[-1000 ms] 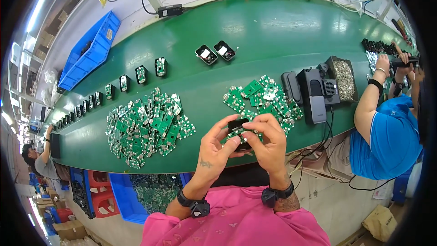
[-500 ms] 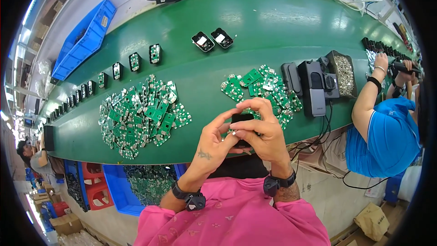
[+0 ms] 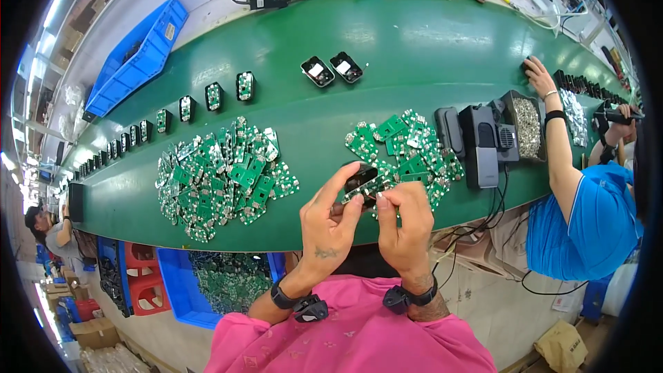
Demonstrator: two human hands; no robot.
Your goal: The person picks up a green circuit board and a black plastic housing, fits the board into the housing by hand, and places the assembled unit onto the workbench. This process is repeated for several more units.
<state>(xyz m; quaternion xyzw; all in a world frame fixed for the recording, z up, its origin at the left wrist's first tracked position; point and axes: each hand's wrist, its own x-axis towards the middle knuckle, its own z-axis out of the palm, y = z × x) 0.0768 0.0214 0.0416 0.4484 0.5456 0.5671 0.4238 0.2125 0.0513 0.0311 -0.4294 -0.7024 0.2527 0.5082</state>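
Note:
My left hand (image 3: 330, 220) and my right hand (image 3: 405, 224) are held together above the near edge of the green belt (image 3: 414, 41). Between them they grip a small black housing (image 3: 360, 178) with a little green circuit board at my right fingertips. Just beyond my hands lies a small heap of green circuit boards (image 3: 404, 145). A much larger heap of the same boards (image 3: 221, 178) lies to the left. Both wrists carry dark bands.
Two black housings (image 3: 331, 69) lie farther out on the belt, and a row of filled housings (image 3: 207, 97) runs off to the left. Black fixtures and a tray of small metal parts (image 3: 528, 124) stand at right, where a person in blue (image 3: 587, 221) reaches onto the belt. Blue bins (image 3: 138, 52) sit at far left and below the table.
My hands have stayed together on the black housing and shifted slightly. The person at right has stretched an arm out onto the belt.

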